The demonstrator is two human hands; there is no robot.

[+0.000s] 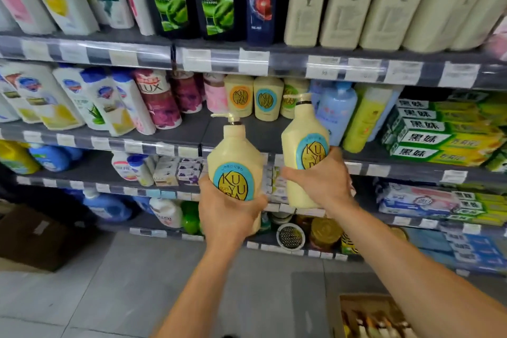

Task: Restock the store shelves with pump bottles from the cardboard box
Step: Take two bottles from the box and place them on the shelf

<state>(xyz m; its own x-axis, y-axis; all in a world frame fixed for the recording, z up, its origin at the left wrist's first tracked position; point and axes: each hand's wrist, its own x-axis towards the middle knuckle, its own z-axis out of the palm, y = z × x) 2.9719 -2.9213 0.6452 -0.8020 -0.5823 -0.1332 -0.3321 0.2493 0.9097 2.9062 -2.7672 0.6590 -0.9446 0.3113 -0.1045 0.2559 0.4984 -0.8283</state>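
Observation:
My left hand point(229, 210) grips a cream pump bottle point(233, 156) with a blue round label, held upright in front of the shelf edge. My right hand point(318, 181) holds a second cream pump bottle point(303, 143) of the same kind, slightly higher and tilted right. Behind them, on the second shelf point(192, 129), stand three matching cream bottles point(267, 99) with orange, blue and green labels. A bare stretch of shelf lies in front of those bottles. The cardboard box point(370, 315) sits on the floor at the bottom right, with several pump tops showing inside.
Lux bottles point(159, 99) stand left of the gap, blue and yellow bottles point(337, 115) right of it, then green toothpaste boxes point(439, 134). Tall bottles fill the top shelf. Lower shelves hold soap and jars. A brown box point(35, 236) rests on the grey tiled floor at left.

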